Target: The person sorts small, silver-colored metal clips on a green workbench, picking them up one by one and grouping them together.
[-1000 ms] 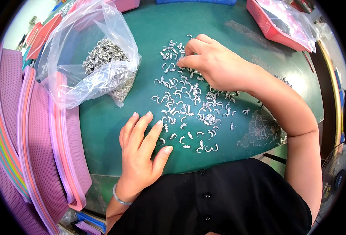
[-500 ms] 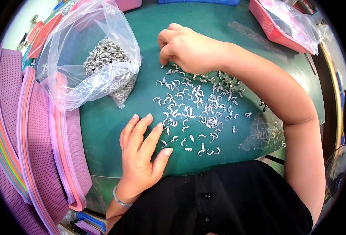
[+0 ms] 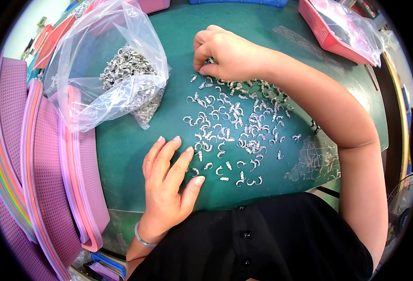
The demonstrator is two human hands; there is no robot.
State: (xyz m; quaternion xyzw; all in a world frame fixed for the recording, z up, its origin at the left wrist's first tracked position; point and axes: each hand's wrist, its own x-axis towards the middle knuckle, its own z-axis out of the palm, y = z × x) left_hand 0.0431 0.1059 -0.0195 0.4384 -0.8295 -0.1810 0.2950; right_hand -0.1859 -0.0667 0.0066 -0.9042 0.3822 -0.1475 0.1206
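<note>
Hooks (image 3: 234,126), small and silvery, lie scattered across our green counter (image 3: 122,154) between both hands. Our right hand (image 3: 225,54) pinches at the far edge of them (fingers curled together), while our left hand (image 3: 169,182) rests flat with fingers spread, beside a clear bag (image 3: 108,61) of more.

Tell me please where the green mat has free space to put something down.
The green mat is bare between the clear bag of metal parts and the left hand, and at the far side beyond the right hand, toward the red tray. The middle is crowded with loose silver hooks.
</note>
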